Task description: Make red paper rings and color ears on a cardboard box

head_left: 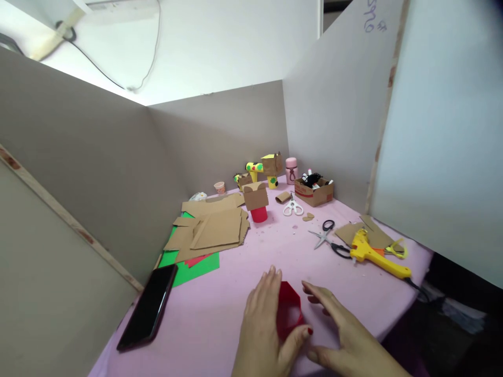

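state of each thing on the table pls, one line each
red paper piece: folded, on the table, between both hands
left hand: flat, touching it
right hand: open, beside it
phone: screen dark
black-handled scissors: open
white-handled scissors: shut
glue gun: lying on side

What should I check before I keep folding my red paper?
1. Both hands on the paper: left hand and right hand touch the red paper - ok.
2. Paper flat on the pink table: part hidden by hands - cannot tell.
3. Glue gun away from hands - ok.
4. Black-handled scissors out of the way - ok.
5. Phone safely on the table: hangs over the edge - not ok.
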